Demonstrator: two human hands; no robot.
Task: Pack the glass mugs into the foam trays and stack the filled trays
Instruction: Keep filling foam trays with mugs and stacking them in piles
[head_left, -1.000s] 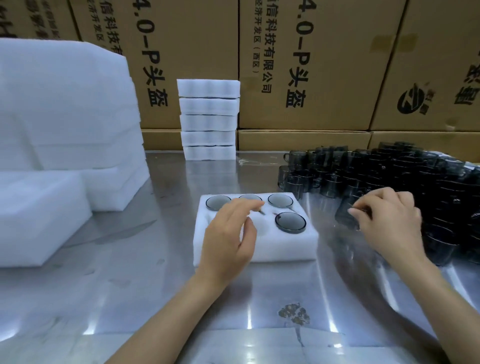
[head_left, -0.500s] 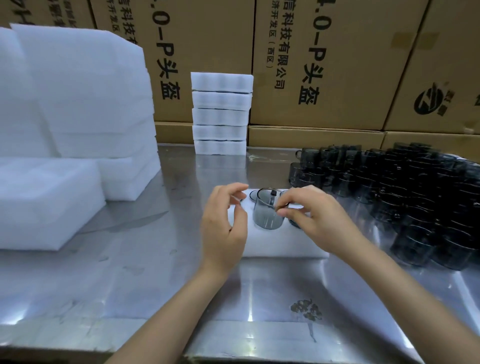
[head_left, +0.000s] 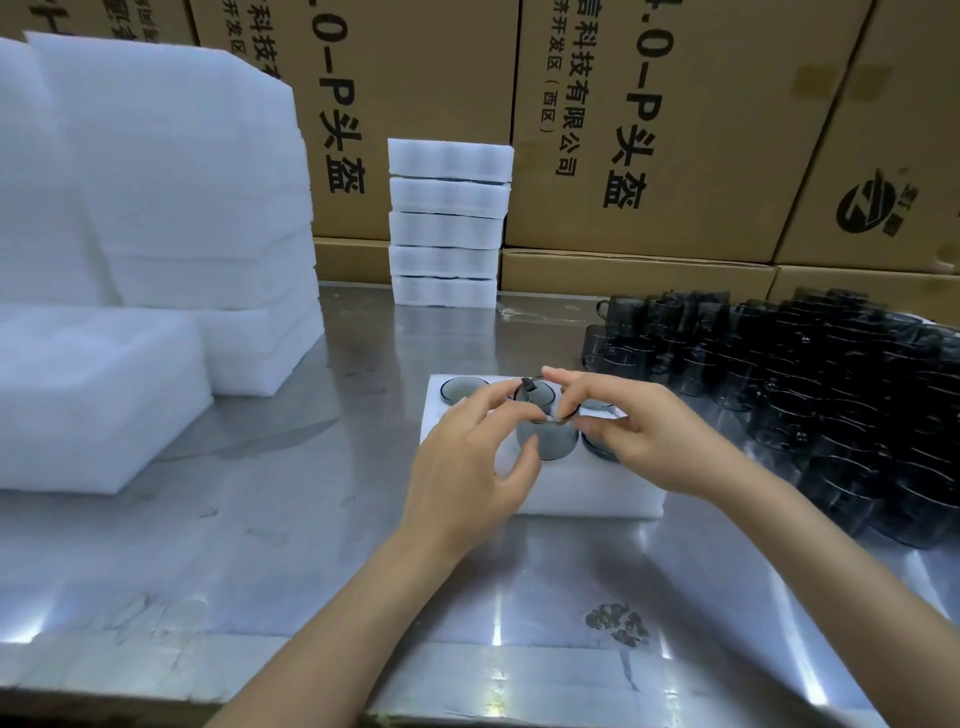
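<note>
A white foam tray (head_left: 582, 493) lies on the metal table in front of me, with smoky glass mugs sunk in its back pockets, one at the back left (head_left: 462, 388). Over the tray's middle both hands hold one grey glass mug (head_left: 548, 441). My left hand (head_left: 467, 467) touches its left side and rim with spread fingers. My right hand (head_left: 644, 431) pinches the rim on the right. A crowd of dark glass mugs (head_left: 831, 395) stands on the table to the right. A pile of filled trays (head_left: 447, 228) rises at the back.
Tall piles of white foam trays (head_left: 156, 208) fill the left side, with a single foam tray (head_left: 88, 395) in front of them. Cardboard boxes (head_left: 649, 130) form a wall behind the table. The table's front edge (head_left: 467, 696) is close to me.
My right hand took a mug from the crowd on the right and carried it left over the tray. My left hand has come up to meet the mug.
</note>
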